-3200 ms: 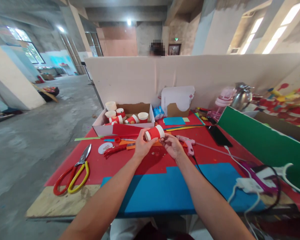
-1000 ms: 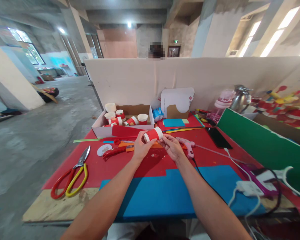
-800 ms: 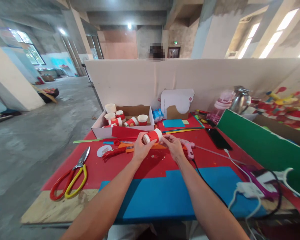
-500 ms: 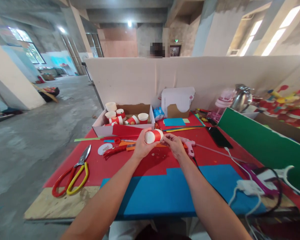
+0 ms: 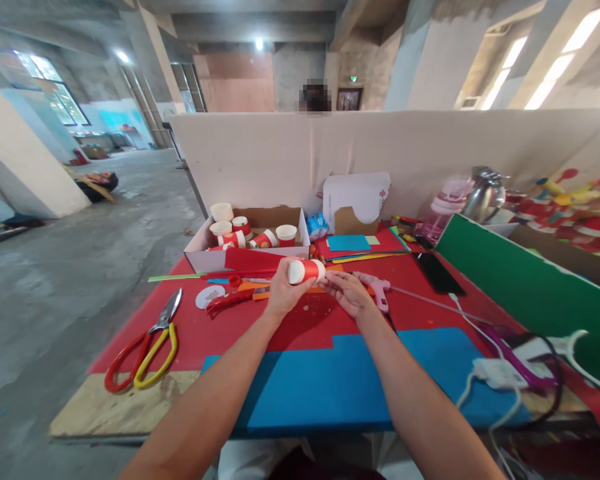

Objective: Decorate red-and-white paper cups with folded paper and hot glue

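My left hand (image 5: pixel 281 293) is wrapped round a white paper cup (image 5: pixel 308 271) with a red band, held on its side above the table. Its white bottom faces left. My right hand (image 5: pixel 349 292) is at the cup's other end, palm turned partly up, fingers stretched toward the rim; whether the fingertips touch it I cannot tell. Just beyond the right hand lies a pink glue gun (image 5: pixel 377 288). Left of my hands are a red-handled tool (image 5: pixel 229 302), a white paper disc (image 5: pixel 210 297) and a roll of red tape (image 5: pixel 235 281).
Large scissors (image 5: pixel 165 327) with red and yellow handles lie at the left. Behind my hands stands a box (image 5: pixel 195 262) of several paper cups. A phone (image 5: pixel 439 274), cables and a green panel (image 5: pixel 525 287) are at the right. Blue sheets (image 5: pixel 310 393) cover the front edge.
The cup has turned slightly and shifted a little left in my left hand. My right hand has rolled palm-up, its fingers loosening from a pinch at the cup's end.
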A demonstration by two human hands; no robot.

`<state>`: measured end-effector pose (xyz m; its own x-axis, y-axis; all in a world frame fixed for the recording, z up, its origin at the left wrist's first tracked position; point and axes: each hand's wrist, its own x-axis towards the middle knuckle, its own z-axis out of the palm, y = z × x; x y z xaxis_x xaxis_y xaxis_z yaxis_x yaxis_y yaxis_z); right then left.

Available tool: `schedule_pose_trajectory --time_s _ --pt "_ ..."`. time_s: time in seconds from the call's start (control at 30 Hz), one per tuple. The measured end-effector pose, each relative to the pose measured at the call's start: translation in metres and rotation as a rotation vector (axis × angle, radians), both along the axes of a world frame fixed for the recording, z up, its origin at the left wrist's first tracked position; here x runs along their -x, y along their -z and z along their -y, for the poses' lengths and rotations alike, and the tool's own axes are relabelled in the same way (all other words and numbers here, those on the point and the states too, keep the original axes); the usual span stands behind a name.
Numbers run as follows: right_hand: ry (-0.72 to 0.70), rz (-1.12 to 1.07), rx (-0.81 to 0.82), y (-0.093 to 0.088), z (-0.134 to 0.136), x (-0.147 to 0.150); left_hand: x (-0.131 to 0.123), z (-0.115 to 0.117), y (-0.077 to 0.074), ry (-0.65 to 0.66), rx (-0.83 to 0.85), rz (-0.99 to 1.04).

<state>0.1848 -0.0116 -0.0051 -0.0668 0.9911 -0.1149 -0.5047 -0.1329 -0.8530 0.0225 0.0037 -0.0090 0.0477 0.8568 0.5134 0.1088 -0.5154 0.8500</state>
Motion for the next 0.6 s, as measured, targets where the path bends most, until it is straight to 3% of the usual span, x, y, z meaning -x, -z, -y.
schedule_pose_trajectory --time_s 0.3,0.47,0.6 --pt "0.249 0.500 -0.197 0.000 -0.001 0.006 0.000 0.013 -0.010 -0.110 -0.149 -0.287" --pt "0.184 0.166 -0.132 0.000 -0.002 0.004 0.001 0.005 -0.010 -0.159 0.032 -0.027" --pt "0.165 0.051 -0.115 -0.003 -0.002 0.003 0.003 -0.002 -0.008 -0.172 0.230 0.168"
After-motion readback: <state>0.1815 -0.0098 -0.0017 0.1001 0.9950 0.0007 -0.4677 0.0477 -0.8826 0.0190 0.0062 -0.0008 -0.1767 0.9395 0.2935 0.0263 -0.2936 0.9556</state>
